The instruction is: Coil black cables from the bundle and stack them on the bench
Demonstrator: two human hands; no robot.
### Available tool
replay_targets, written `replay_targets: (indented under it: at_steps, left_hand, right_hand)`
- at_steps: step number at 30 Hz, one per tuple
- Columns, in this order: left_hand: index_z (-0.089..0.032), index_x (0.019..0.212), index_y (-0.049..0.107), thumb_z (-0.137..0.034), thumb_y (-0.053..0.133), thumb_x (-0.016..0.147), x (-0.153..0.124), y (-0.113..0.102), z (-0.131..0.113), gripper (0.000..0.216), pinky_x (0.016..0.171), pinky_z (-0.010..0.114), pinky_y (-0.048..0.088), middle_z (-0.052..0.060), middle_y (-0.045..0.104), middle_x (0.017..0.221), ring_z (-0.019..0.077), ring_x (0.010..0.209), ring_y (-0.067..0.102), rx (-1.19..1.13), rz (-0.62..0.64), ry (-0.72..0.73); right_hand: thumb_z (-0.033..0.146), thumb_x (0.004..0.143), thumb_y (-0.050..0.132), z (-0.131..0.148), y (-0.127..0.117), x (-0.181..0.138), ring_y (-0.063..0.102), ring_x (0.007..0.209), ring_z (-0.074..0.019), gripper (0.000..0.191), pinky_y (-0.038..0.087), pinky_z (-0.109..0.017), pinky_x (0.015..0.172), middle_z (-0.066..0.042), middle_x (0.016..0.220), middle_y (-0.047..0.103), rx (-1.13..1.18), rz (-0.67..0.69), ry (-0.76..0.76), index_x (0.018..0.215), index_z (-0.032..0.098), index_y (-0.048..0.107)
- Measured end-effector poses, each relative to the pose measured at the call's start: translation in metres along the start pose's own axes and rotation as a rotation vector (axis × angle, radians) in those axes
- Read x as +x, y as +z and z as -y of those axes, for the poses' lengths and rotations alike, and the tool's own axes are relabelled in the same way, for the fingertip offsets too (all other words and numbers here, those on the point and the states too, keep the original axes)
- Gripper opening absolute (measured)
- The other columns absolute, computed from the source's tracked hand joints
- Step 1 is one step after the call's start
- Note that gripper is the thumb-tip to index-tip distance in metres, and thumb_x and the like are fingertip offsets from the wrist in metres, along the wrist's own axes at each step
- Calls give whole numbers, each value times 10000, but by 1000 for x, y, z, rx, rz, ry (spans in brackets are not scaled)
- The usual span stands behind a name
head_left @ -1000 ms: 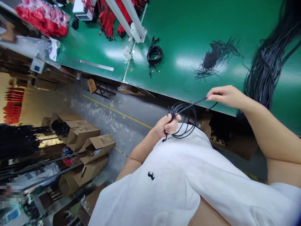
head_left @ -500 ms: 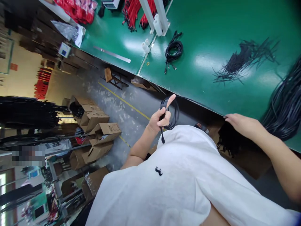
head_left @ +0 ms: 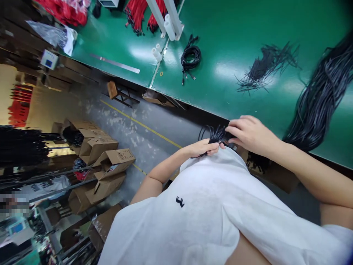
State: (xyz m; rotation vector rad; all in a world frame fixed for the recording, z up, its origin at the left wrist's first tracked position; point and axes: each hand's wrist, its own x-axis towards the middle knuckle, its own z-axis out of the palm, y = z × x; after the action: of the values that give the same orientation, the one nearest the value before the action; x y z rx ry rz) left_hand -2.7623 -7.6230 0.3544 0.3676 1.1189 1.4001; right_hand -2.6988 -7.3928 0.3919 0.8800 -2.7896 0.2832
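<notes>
A coiled black cable (head_left: 216,134) is held in front of my waist, just off the near edge of the green table. My left hand (head_left: 205,148) is closed around the coil from the left, its fingers wrapped under the loops. From the right, my right hand (head_left: 252,133) reaches to the other end of the coil, its fingertips pinched on the cable there. Just what lies between those fingertips is partly hidden. Another coiled black cable (head_left: 191,58), with its plugs showing, lies on the table beyond my hands.
The green table (head_left: 217,97) carries a pile of short thin black strips (head_left: 260,68) and a thick bundle of long black cables (head_left: 317,95) at right. A metal ruler (head_left: 116,63), white rollers (head_left: 156,54) and red cables (head_left: 136,16) lie further left. Cardboard boxes (head_left: 121,156) stand on the floor.
My right hand has left the table edge and come over to the coil. My left hand has turned the coil and moved right towards it. The view has shifted a little.
</notes>
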Motion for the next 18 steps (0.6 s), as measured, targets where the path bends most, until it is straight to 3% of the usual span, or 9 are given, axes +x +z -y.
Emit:
replay_targets:
  at_steps: [2, 4, 6, 9, 11, 13, 15, 16, 18]
  left_hand:
    - [-139, 921, 580, -508, 686, 854, -2, 1, -5, 389, 468, 202, 259, -84, 389, 585, 54, 473, 306, -100, -20, 4]
    - [-158, 836, 535, -528, 709, 830, -5, 3, -13, 408, 460, 195, 269, -66, 437, 601, 51, 471, 347, -118, 4, -5]
    - [-170, 776, 507, -552, 710, 821, -9, 6, -20, 435, 455, 202, 303, -39, 500, 605, 64, 469, 412, -96, 75, -26]
    - [-176, 745, 513, -572, 722, 803, -11, 12, -26, 452, 426, 215, 312, -33, 507, 541, 80, 427, 427, -91, 229, -64]
    - [-174, 748, 541, -583, 742, 778, -10, 16, -27, 458, 405, 218, 306, -35, 495, 503, 81, 398, 407, -100, 325, -118]
    - [-168, 748, 570, -604, 763, 744, -9, 18, -27, 476, 387, 221, 309, -22, 503, 488, 89, 390, 411, -94, 404, -187]
    - [-165, 746, 578, -604, 784, 720, -11, 17, -32, 486, 366, 210, 292, -32, 481, 474, 80, 375, 389, -113, 394, -218]
    - [-165, 748, 574, -590, 795, 716, -12, 15, -35, 480, 355, 197, 271, -50, 452, 464, 68, 362, 360, -135, 345, -210]
    - [-164, 762, 560, -540, 800, 739, -16, 9, -45, 447, 344, 167, 223, -90, 387, 453, 38, 341, 289, -180, 190, -136]
  right_hand:
    - [357, 1006, 479, 10, -1, -11, 605, 844, -200, 269, 411, -340, 785, -107, 990, 681, 36, -19, 32, 999, 172, 673]
    - [389, 995, 495, 20, 10, -21, 618, 791, -203, 284, 439, -337, 750, -100, 920, 688, 124, 83, 38, 1005, 173, 679]
    - [421, 961, 540, 22, 28, -24, 655, 845, -254, 361, 487, -368, 751, -157, 994, 697, 181, 137, 149, 1126, 124, 661]
    - [443, 918, 581, 15, 48, -10, 590, 1211, -357, 637, 509, -472, 941, -271, 1339, 576, 287, -27, 327, 1413, 52, 490]
    - [401, 949, 530, 11, 50, 8, 500, 1352, -313, 575, 437, -486, 1089, -208, 1445, 524, 437, -150, 229, 1457, 139, 474]
    - [356, 978, 476, 11, 48, 27, 555, 1297, -247, 402, 395, -455, 1141, -119, 1347, 624, 603, -190, 43, 1339, 230, 597]
    - [357, 976, 473, 12, 47, 40, 640, 1133, -213, 310, 435, -422, 1095, -74, 1145, 713, 754, -188, -18, 1173, 254, 689]
    - [365, 962, 490, 13, 49, 45, 660, 1053, -207, 289, 467, -409, 1045, -65, 1066, 726, 828, -201, 40, 1109, 247, 709]
    - [372, 901, 557, 17, 59, 52, 665, 912, -199, 238, 519, -382, 922, -54, 944, 724, 994, -301, 332, 992, 219, 714]
